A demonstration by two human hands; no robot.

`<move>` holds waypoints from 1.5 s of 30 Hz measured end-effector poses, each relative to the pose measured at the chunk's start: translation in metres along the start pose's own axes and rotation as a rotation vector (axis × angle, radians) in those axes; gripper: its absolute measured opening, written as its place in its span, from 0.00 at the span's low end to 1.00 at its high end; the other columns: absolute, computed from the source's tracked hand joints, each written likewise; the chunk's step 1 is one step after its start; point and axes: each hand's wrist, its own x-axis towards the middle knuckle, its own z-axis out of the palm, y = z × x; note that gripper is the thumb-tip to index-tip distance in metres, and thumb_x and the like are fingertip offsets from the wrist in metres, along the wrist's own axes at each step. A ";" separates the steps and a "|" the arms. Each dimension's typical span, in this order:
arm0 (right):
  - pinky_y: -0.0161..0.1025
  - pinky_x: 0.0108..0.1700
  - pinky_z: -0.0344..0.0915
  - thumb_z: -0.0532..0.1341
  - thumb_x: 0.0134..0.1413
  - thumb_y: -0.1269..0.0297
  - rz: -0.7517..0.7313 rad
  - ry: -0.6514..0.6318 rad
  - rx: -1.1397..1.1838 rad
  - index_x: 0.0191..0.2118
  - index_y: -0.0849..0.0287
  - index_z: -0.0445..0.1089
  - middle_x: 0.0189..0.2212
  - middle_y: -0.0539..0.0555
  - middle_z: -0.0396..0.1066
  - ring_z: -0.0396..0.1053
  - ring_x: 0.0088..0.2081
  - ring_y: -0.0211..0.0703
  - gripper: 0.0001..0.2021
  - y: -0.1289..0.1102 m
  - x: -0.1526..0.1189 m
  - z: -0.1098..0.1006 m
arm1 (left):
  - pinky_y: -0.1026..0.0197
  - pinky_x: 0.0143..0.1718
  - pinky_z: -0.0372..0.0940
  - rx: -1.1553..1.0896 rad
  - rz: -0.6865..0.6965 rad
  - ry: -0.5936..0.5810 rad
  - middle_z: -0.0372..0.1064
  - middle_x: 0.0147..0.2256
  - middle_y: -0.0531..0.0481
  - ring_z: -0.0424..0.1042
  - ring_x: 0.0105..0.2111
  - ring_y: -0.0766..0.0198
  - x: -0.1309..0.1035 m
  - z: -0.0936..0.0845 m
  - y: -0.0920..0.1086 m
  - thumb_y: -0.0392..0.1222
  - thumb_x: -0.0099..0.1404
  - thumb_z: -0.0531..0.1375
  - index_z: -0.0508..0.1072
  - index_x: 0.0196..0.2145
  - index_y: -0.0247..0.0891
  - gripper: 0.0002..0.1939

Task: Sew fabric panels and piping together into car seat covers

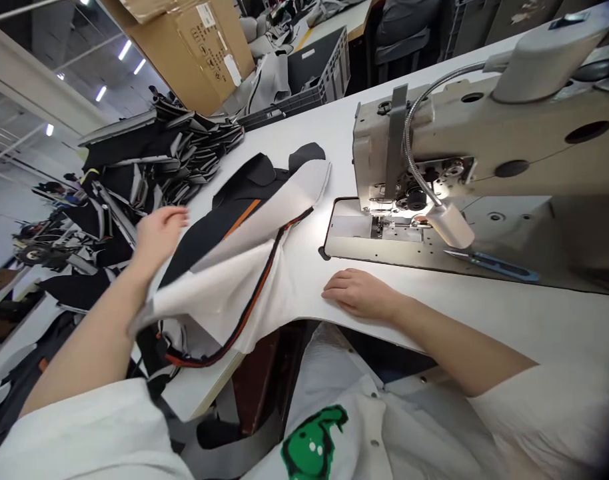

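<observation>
A sewn piece of white and black fabric [224, 287] with orange and dark edging lies bunched on the white table, its lower end draped over the table's edge. My left hand [159, 240] is above the fabric's left side, fingers bent and close together; what they hold, if anything, is hidden. Flat on the table in front of the sewing machine [434, 147] rests my right hand [359, 292], holding nothing, its fingers slightly spread. The machine's lamp [450, 225] lights the needle area. Blue-handled snips [504, 265] lie on the metal bed plate.
A tall pile of black and grey pieces [159, 153] stands at the back left, with more black pieces below it. Behind are a cardboard box [204, 53] and a grey crate [329, 70]. The white table [304, 293] has a curved front edge near my body.
</observation>
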 end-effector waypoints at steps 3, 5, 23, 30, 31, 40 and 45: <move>0.43 0.45 0.64 0.49 0.62 0.70 0.018 0.000 0.021 0.46 0.59 0.72 0.40 0.56 0.75 0.68 0.43 0.44 0.15 0.000 0.000 -0.001 | 0.56 0.41 0.67 0.030 0.311 -0.177 0.73 0.45 0.50 0.72 0.42 0.56 -0.008 0.026 0.080 0.45 0.62 0.55 0.74 0.44 0.44 0.14; 0.43 0.45 0.64 0.49 0.62 0.70 0.027 -0.006 0.036 0.46 0.59 0.72 0.40 0.57 0.75 0.68 0.43 0.44 0.15 -0.001 0.001 -0.002 | 0.54 0.44 0.65 0.054 0.543 -0.307 0.69 0.50 0.46 0.70 0.46 0.51 -0.011 0.049 0.127 0.47 0.62 0.55 0.69 0.51 0.44 0.20; 0.48 0.48 0.71 0.52 0.60 0.65 0.940 0.459 1.093 0.52 0.60 0.66 0.48 0.61 0.70 0.71 0.46 0.46 0.16 0.001 0.010 -0.003 | 0.49 0.51 0.64 -0.293 0.538 -0.316 0.57 0.50 0.42 0.64 0.50 0.49 -0.076 0.130 0.058 0.37 0.51 0.58 0.51 0.63 0.45 0.41; 0.39 0.37 0.75 0.60 0.57 0.66 1.147 0.580 1.762 0.32 0.60 0.62 0.27 0.52 0.73 0.73 0.29 0.36 0.06 -0.007 0.027 -0.010 | 0.38 0.51 0.61 -0.144 0.684 -0.135 0.54 0.54 0.36 0.60 0.53 0.38 -0.118 0.089 0.077 0.40 0.51 0.61 0.46 0.65 0.48 0.46; 0.36 0.33 0.75 0.61 0.56 0.66 1.185 0.611 1.726 0.29 0.60 0.61 0.24 0.51 0.71 0.72 0.26 0.35 0.09 -0.008 0.028 -0.011 | 0.36 0.53 0.57 -0.078 0.703 -0.064 0.54 0.55 0.36 0.58 0.55 0.36 -0.116 0.085 0.088 0.42 0.52 0.62 0.49 0.64 0.48 0.44; 0.40 0.41 0.74 0.59 0.54 0.71 1.119 0.758 1.564 0.42 0.61 0.66 0.32 0.53 0.70 0.73 0.33 0.37 0.09 -0.005 0.022 -0.006 | 0.50 0.47 0.64 -0.274 0.520 -0.657 0.70 0.45 0.39 0.69 0.44 0.51 -0.050 0.117 0.157 0.37 0.56 0.55 0.64 0.57 0.33 0.28; 0.47 0.46 0.71 0.52 0.56 0.71 0.765 0.643 0.809 0.56 0.56 0.61 0.41 0.55 0.70 0.71 0.40 0.42 0.21 0.003 0.009 -0.001 | 0.54 0.52 0.62 -1.221 0.017 -0.809 0.71 0.48 0.44 0.69 0.49 0.51 -0.023 0.131 0.130 0.43 0.52 0.57 0.68 0.54 0.33 0.31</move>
